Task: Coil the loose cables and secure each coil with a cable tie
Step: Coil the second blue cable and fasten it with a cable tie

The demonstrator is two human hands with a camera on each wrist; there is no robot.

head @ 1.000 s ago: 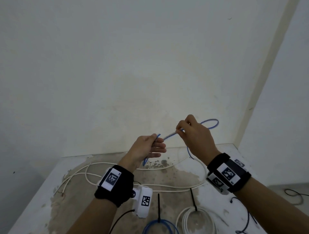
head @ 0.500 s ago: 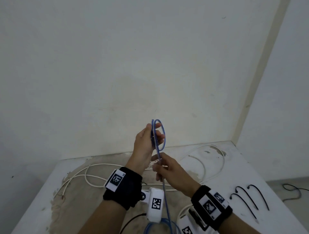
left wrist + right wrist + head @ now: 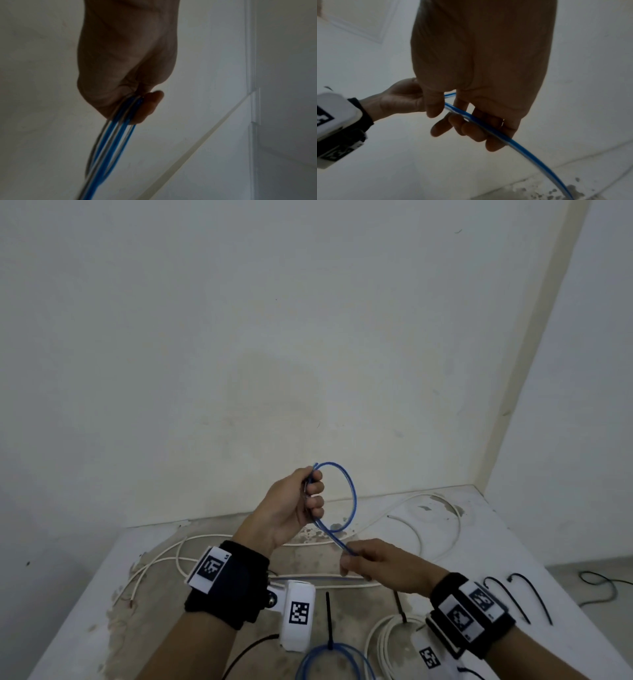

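Note:
A thin blue cable (image 3: 352,494) forms a small loop held up in front of the wall. My left hand (image 3: 294,505) grips the gathered strands of that loop; in the left wrist view the blue strands (image 3: 109,142) run down from the curled fingers (image 3: 149,106). Lower and to the right, my right hand (image 3: 373,559) holds the cable's free length, which runs across its curled fingers (image 3: 471,128) as the blue cable (image 3: 496,134) in the right wrist view. A long white cable (image 3: 424,518) lies loose on the table.
The stained white table (image 3: 68,628) sits in a wall corner. Near its front lie a tied blue coil (image 3: 335,659) and a tied white coil (image 3: 383,642). Two black cable ties (image 3: 513,597) lie at the right. A black cord (image 3: 606,583) trails on the floor.
The left hand has turned so the blue loop now faces me more openly. The right hand has slid down and right along the cable, away from the left hand.

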